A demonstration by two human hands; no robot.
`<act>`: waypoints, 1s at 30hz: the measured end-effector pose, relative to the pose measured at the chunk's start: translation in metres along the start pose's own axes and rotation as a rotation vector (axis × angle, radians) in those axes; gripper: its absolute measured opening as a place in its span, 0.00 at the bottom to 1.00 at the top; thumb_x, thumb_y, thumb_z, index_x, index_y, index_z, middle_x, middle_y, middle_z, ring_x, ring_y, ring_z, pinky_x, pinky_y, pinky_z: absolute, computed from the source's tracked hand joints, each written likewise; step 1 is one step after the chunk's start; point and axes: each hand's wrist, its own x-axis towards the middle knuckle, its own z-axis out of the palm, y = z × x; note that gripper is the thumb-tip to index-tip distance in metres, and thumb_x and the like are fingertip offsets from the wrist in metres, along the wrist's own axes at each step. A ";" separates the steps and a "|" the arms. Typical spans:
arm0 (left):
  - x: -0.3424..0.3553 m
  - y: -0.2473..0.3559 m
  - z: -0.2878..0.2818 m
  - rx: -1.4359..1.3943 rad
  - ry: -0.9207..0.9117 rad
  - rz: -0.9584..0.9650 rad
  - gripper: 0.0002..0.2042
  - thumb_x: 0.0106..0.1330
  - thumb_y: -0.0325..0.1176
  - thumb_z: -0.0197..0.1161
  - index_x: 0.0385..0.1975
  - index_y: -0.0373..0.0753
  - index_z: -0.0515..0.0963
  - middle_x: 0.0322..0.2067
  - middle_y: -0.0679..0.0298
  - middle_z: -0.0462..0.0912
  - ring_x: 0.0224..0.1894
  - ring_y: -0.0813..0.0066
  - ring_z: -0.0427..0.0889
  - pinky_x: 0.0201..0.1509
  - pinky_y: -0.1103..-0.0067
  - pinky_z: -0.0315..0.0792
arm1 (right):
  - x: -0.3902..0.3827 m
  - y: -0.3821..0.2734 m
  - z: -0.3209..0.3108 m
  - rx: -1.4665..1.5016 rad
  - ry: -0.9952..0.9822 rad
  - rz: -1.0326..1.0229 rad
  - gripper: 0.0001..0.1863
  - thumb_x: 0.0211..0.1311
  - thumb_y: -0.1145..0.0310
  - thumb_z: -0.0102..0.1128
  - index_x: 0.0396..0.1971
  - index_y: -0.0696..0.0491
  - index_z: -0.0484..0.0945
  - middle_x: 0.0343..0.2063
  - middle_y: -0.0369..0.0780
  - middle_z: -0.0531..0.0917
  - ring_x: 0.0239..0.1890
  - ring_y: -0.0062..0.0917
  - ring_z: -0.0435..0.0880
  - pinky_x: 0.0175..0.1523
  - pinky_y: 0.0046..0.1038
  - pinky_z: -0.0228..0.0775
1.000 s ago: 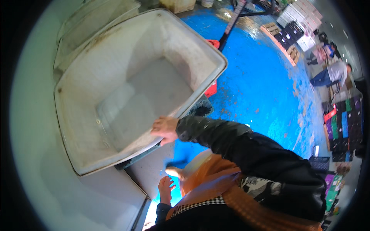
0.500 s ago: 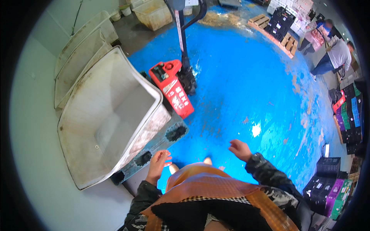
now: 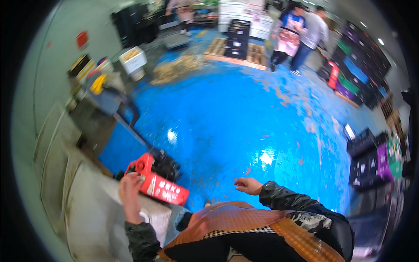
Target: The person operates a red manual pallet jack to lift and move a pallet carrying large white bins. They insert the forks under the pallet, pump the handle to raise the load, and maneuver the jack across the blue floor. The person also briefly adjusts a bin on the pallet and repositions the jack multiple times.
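Observation:
My left hand [image 3: 130, 196] is raised over the rim side of a dirty white tub [image 3: 94, 209], its fingers apart and blurred, with nothing in them. Just beyond it stands a red pallet jack [image 3: 163, 188], its long handle [image 3: 133, 131] leaning away to the far left. Whether the hand touches the tub or the jack I cannot tell. My right hand [image 3: 248, 185] hangs over the blue floor in front of me, fingers loosely bent and empty. An orange checked apron [image 3: 244, 220] covers my front.
Stacked tubs [image 3: 50, 161] line the left wall. Ahead are a white bin [image 3: 133, 61], a wooden pallet [image 3: 257, 56] with black crates [image 3: 238, 39], and two people [image 3: 290, 39]. Crates [image 3: 364, 166] stand at the right. The blue floor [image 3: 227, 126] looks wet.
My view has swung up and to the right, so the tub and pallet jack sit lower left. My left hand has moved out toward the jack; my right hand stays in front of me.

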 end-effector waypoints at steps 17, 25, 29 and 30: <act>0.242 0.168 0.141 -0.008 0.492 -0.019 0.42 0.67 0.74 0.52 0.57 0.34 0.74 0.36 0.57 0.84 0.36 0.64 0.86 0.42 0.68 0.83 | 0.118 0.292 -0.261 0.179 0.041 0.202 0.10 0.67 0.64 0.65 0.42 0.53 0.83 0.35 0.41 0.88 0.35 0.27 0.88 0.40 0.32 0.80; 0.279 0.194 0.179 0.105 0.814 -0.221 0.33 0.64 0.69 0.63 0.34 0.36 0.76 0.25 0.59 0.82 0.24 0.66 0.84 0.27 0.74 0.81 | 0.294 0.276 -0.479 0.257 -0.012 0.261 0.06 0.72 0.70 0.59 0.45 0.54 0.77 0.32 0.38 0.85 0.25 0.24 0.85 0.22 0.26 0.73; 0.287 0.196 0.187 0.141 0.811 -0.239 0.23 0.65 0.57 0.70 0.27 0.44 0.74 0.19 0.69 0.76 0.17 0.77 0.76 0.18 0.81 0.71 | 0.410 0.239 -0.508 0.234 -0.160 0.196 0.13 0.71 0.66 0.62 0.49 0.56 0.78 0.35 0.39 0.85 0.30 0.24 0.85 0.28 0.25 0.76; 0.291 0.197 0.190 0.182 0.817 -0.266 0.21 0.66 0.55 0.70 0.26 0.45 0.73 0.19 0.71 0.76 0.16 0.79 0.75 0.17 0.83 0.70 | 0.433 0.228 -0.509 0.239 -0.229 0.183 0.13 0.71 0.65 0.62 0.49 0.56 0.78 0.37 0.39 0.85 0.33 0.23 0.86 0.30 0.24 0.76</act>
